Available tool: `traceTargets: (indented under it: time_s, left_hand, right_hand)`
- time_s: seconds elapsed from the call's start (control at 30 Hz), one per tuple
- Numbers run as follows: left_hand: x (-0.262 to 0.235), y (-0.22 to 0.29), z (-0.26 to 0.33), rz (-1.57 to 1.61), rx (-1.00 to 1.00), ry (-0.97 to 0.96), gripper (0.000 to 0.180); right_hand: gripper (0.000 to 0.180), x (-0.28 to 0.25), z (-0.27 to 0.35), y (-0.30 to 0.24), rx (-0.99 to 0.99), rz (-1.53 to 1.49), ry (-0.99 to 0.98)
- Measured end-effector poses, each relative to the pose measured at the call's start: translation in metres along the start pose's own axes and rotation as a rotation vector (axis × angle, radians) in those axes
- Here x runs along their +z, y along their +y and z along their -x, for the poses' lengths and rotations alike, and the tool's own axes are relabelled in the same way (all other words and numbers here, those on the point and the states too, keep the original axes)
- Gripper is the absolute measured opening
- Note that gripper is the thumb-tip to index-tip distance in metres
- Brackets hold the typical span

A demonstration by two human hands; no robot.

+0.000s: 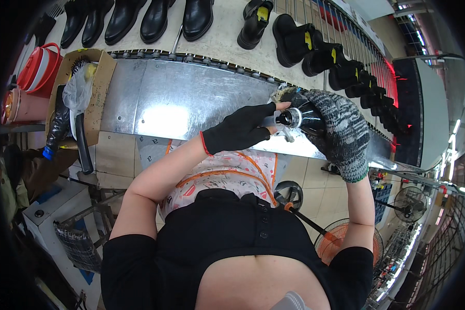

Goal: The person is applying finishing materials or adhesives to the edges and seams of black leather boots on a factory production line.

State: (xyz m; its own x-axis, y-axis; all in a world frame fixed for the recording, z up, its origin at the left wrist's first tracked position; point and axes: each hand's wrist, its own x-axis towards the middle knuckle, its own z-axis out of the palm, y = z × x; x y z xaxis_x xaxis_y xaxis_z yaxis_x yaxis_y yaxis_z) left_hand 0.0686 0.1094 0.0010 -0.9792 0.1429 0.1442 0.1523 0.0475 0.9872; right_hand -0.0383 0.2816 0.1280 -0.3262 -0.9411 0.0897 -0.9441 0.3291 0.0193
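In my right hand (342,126), covered by a grey and black knitted glove, is a bottle (311,120) of dark liquid. It lies tilted, its clear neck pointing left toward my other hand. My left hand (238,129) wears a black glove that leaves the fingertips bare. Its fingers curl around a small translucent cup-like piece (270,122) right at the bottle's mouth. I cannot tell whether the two touch. Behind the bottle shows a beige and dark sponge-like lump (284,95), partly hidden by the knitted glove. Both hands are above the metal ledge (173,98).
Beyond the ledge runs a conveyor (219,44) carrying black boots (198,19) and black shoes with yellow inside (293,40). A cardboard box (104,77) on the left holds a brush and a black-handled tool (81,142). Red containers (39,67) stand beside it. An orange fan (341,240) stands low right.
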Motion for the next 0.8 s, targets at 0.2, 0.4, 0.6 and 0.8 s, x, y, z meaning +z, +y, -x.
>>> traceTargets:
  time_s: [0.2, 0.4, 0.6, 0.8]
  left_hand:
    - [-0.0007, 0.0000, 0.0005, 0.017, -0.024, -0.008, 0.060]
    - [-0.0016, 0.0010, 0.0006, 0.024, -0.034, -0.009, 0.059]
    - [-0.0009, -0.0019, -0.0004, 0.026, 0.006, 0.010, 0.059]
    - [0.0008, -0.0049, -0.0023, 0.050, 0.041, 0.015, 0.058]
  right_hand:
    - [0.054, 0.0009, -0.0006, 0.0000, -0.002, 0.008, -0.002]
    - [0.054, 0.0012, 0.0001, -0.0003, 0.014, -0.035, -0.019]
    - [0.053, 0.0003, 0.0000, -0.0003, 0.019, -0.025, -0.030]
    - [0.055, 0.0001, -0.0002, -0.0004, 0.019, -0.043, -0.013]
